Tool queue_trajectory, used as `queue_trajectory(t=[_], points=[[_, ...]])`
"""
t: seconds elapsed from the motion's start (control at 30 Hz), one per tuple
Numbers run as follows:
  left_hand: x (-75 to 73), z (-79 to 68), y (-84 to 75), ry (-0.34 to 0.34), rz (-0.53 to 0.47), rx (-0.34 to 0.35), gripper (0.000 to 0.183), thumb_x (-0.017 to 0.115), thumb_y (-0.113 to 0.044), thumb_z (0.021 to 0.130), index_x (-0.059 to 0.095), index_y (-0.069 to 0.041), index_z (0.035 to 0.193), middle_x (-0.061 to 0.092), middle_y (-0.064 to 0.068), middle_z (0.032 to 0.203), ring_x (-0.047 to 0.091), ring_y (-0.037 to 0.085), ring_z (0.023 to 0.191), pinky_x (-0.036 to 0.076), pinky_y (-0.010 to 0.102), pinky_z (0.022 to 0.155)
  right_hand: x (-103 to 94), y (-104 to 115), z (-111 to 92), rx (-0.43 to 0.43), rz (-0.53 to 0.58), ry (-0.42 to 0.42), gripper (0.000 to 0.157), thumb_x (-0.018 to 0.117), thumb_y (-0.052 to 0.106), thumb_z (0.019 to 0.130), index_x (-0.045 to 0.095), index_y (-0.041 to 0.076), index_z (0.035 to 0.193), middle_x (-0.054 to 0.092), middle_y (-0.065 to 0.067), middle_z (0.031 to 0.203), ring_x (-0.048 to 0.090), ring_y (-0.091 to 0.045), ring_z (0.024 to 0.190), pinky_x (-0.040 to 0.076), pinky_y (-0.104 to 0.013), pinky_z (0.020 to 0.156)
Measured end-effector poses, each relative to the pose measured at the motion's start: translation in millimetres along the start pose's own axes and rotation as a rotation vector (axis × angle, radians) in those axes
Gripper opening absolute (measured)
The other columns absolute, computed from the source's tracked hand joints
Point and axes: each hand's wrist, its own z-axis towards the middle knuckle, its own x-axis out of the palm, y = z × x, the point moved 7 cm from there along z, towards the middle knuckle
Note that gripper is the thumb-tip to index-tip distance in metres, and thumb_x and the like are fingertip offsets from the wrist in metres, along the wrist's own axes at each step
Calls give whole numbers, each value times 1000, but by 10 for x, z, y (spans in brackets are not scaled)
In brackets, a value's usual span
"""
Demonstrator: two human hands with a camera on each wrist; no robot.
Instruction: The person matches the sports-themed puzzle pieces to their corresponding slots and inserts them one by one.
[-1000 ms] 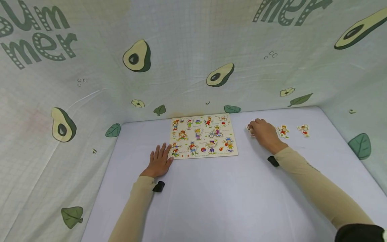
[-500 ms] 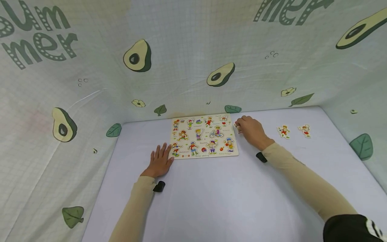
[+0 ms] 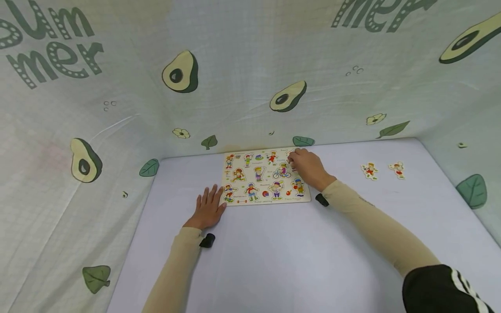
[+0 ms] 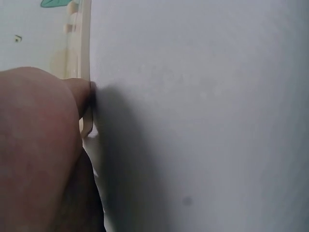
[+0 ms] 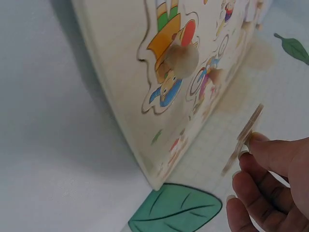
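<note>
"Pinching what with the right hand (image 3: 310, 168)?"
"Puzzle piece (image 5: 250, 123), at ten o'clock from it in head view, by the board's (image 5: 118, 63) two o'clock corner."
"Left hand (image 3: 206, 211)?"
"Spread, touching at eight o'clock."

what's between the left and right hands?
The puzzle board: left hand at its near-left corner, right hand over its right edge. Head view shows it.
</note>
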Motion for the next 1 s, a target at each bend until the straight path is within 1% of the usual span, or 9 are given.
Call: queue_trajectory(t=[0.07, 0.2, 0.43, 0.63, 0.83, 1.0], points=[[-19, -8, -15, -1, 0, 1, 68, 37, -36, 114, 13, -5, 170, 1, 22, 177, -7, 48, 161, -3, 68, 127, 19, 58, 46, -10, -2, 3, 16, 75, 6, 99, 73, -1, 112, 70, -15, 104, 68, -31, 96, 61, -43, 82], [-78, -27, -52, -26, -3, 5, 67, 43, -33, 113, 19, -4, 169, 6, 23, 176, -3, 49, 161, 0, 68, 127, 54, 166, 146, -23, -3, 13, 16, 75, 6, 99, 72, -1, 113, 69, -14, 106, 67, -31, 98, 60, -42, 84], [-114, -47, -61, -76, 37, 7, 67, 49, -35, 113, 26, -6, 168, 15, 22, 175, 6, 48, 162, 8, 67, 128, 117, 329, 306, -33, 3, 46, 24, 81, 4, 94, 71, 1, 116, 69, -13, 111, 67, -30, 105, 60, -42, 87], [-140, -73, -81, -136, 39, 24, 66, 54, -34, 111, 33, -5, 165, 23, 23, 173, 13, 49, 160, 14, 68, 127, 168, 448, 423, -56, 12, 27, 21, 78, 9, 97, 72, 1, 116, 70, -13, 109, 68, -30, 104, 60, -41, 85], [-136, -87, -82, -142, 35, 20, 65, 55, -34, 111, 34, -5, 165, 24, 22, 173, 14, 49, 160, 15, 68, 127, 211, 542, 548, -57, 28, 27, 19, 76, 10, 99, 72, 1, 115, 71, -12, 109, 68, -28, 101, 60, -38, 83], [-126, -87, -75, -131, 32, 5, 66, 54, -35, 111, 33, -6, 166, 22, 21, 174, 12, 48, 161, 13, 67, 127, 227, 591, 684, -52, 45, 8, 16, 75, 9, 100, 72, 1, 113, 71, -13, 107, 69, -29, 99, 61, -40, 82]])
